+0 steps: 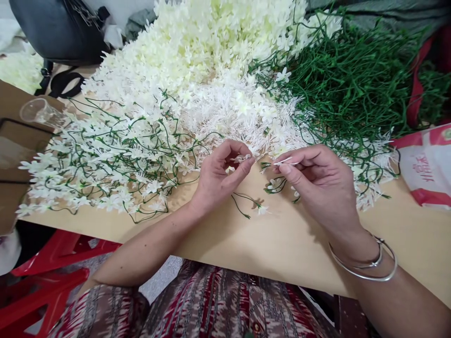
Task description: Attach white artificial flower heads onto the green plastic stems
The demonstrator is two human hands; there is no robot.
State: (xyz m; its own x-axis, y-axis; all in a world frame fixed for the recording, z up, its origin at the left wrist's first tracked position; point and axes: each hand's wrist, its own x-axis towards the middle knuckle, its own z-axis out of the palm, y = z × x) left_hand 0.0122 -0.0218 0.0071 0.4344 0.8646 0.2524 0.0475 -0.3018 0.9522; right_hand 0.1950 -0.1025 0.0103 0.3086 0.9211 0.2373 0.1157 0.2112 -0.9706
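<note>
Over the front of the table, my left hand [225, 171] is pinched on small white artificial flower pieces, partly hidden by the fingers. To its right, my right hand [319, 183] pinches a thin white stamen strand [287, 161] between thumb and forefinger. Below and between the hands lies a loose green stem [241, 206] with a white flower [262, 210] at one end. Several green stem tips with white buds [275, 185] show just left of my right hand. Thin white strands [218, 110] are heaped behind both hands.
White flowers on green stems [116, 155] spread at left. Behind rises a heap of cream petals [211, 37]; bare green stems [352, 80] pile up at right. A red-and-white bag [428, 164], a clear plastic cup [42, 112], a black bag [59, 28] and red stools [52, 277] surround the work.
</note>
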